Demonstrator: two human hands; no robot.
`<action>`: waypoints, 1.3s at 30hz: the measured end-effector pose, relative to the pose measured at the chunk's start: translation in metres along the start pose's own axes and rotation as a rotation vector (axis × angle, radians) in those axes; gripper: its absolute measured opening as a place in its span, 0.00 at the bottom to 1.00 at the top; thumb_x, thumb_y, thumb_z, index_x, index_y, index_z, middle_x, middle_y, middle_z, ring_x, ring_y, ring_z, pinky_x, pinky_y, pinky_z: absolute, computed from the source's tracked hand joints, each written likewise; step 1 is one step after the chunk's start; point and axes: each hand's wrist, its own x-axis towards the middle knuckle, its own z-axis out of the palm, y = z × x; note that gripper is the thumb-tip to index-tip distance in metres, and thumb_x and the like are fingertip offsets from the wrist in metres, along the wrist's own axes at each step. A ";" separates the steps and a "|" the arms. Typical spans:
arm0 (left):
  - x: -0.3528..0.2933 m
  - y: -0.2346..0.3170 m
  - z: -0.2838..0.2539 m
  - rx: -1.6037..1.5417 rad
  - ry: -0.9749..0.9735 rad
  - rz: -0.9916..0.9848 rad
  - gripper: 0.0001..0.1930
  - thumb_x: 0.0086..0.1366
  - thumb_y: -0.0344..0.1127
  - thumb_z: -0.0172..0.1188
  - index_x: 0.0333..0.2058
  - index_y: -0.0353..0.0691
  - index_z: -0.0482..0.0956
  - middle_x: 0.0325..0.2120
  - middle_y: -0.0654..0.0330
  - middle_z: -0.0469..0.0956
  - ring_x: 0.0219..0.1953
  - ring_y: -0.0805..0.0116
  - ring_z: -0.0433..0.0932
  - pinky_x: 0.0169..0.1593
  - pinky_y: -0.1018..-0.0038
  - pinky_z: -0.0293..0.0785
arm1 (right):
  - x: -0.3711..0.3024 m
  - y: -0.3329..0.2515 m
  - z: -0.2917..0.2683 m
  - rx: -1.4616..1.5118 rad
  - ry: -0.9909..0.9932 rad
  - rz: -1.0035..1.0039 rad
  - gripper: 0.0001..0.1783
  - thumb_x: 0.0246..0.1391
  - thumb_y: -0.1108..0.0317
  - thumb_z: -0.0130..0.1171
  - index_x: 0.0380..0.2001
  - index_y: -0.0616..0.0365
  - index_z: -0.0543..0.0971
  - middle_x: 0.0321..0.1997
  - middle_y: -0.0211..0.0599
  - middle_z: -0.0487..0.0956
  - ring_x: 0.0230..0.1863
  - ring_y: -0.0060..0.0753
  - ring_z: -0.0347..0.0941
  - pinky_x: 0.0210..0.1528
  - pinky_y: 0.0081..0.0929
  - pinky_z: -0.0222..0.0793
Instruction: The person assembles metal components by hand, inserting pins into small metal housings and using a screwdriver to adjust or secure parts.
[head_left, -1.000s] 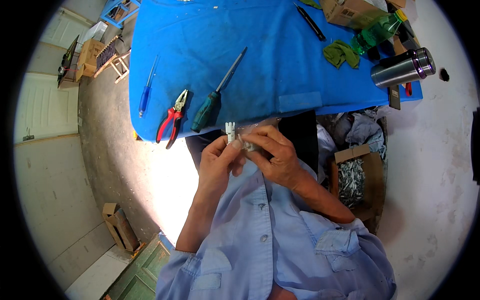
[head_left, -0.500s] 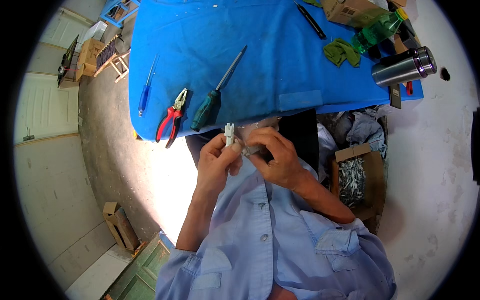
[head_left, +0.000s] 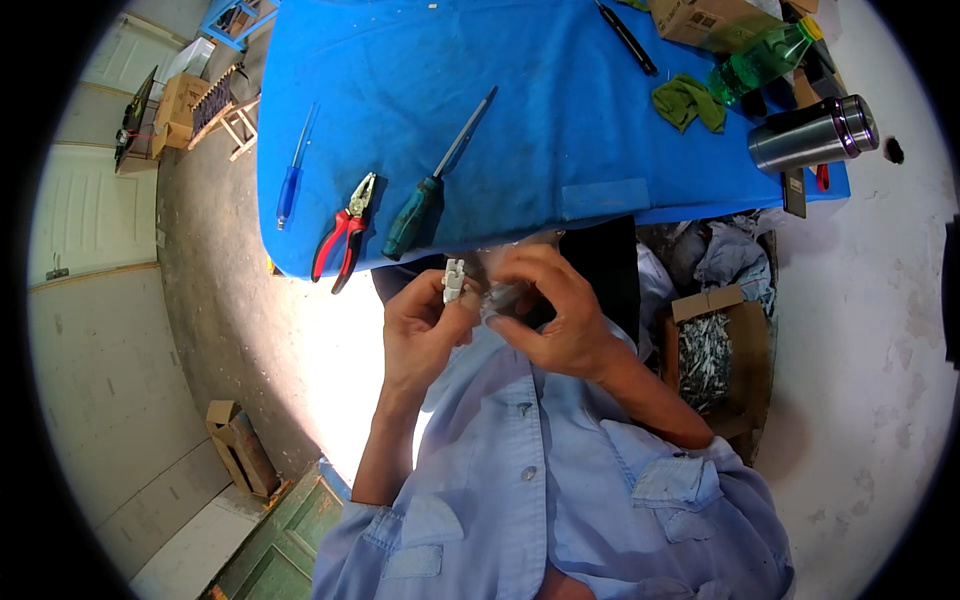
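Just past the table's near edge, my left hand (head_left: 424,328) pinches a small white plastic piece (head_left: 454,280) with a notched end between thumb and fingers. Close beside it on the right, my right hand (head_left: 560,312) is curled, thumb and fingers closed on a greyish, see-through piece (head_left: 503,297), perhaps thin plastic film; its exact kind is unclear. On the blue-covered table (head_left: 540,120) beyond my hands lie a teal-handled screwdriver (head_left: 413,215), red-and-black pliers (head_left: 345,232) and a slim blue-handled screwdriver (head_left: 289,190).
A steel flask (head_left: 808,135), a green bottle (head_left: 765,62), a green cloth (head_left: 688,102) and a black pen-like tool (head_left: 627,38) lie at the table's far right. Below, on the right, stands a cardboard box (head_left: 745,350) of small metallic pieces. A wooden stool (head_left: 238,125) is far left.
The white piece has tipped, its notched end now lower and turned more toward me. My left hand has shifted slightly left; my right fingers have moved a little on the greyish piece.
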 end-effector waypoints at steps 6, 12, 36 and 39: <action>-0.005 0.003 0.001 0.141 -0.005 0.087 0.05 0.68 0.28 0.63 0.41 0.34 0.81 0.25 0.62 0.80 0.23 0.80 0.74 0.26 0.82 0.68 | -0.004 0.008 -0.002 0.416 -0.041 0.372 0.23 0.53 0.77 0.70 0.52 0.60 0.77 0.50 0.36 0.80 0.50 0.27 0.80 0.49 0.23 0.78; -0.009 0.010 0.003 0.493 0.036 0.278 0.06 0.67 0.28 0.65 0.40 0.32 0.81 0.24 0.65 0.79 0.22 0.83 0.71 0.25 0.83 0.64 | -0.003 0.007 -0.002 0.300 -0.017 0.256 0.19 0.52 0.79 0.71 0.48 0.60 0.79 0.45 0.35 0.81 0.45 0.26 0.80 0.45 0.21 0.76; -0.021 -0.001 0.015 0.719 0.196 0.643 0.09 0.60 0.19 0.65 0.39 0.34 0.80 0.30 0.57 0.82 0.26 0.72 0.79 0.29 0.78 0.72 | -0.003 -0.001 -0.001 -0.123 0.086 -0.329 0.16 0.43 0.85 0.71 0.36 0.59 0.80 0.42 0.38 0.80 0.39 0.35 0.79 0.38 0.28 0.76; -0.023 -0.006 0.013 0.776 0.204 0.747 0.13 0.57 0.18 0.66 0.41 0.34 0.79 0.33 0.53 0.84 0.31 0.62 0.85 0.34 0.74 0.78 | -0.003 -0.002 0.001 -0.179 0.092 -0.408 0.17 0.43 0.85 0.71 0.36 0.58 0.80 0.42 0.39 0.80 0.41 0.38 0.80 0.41 0.32 0.77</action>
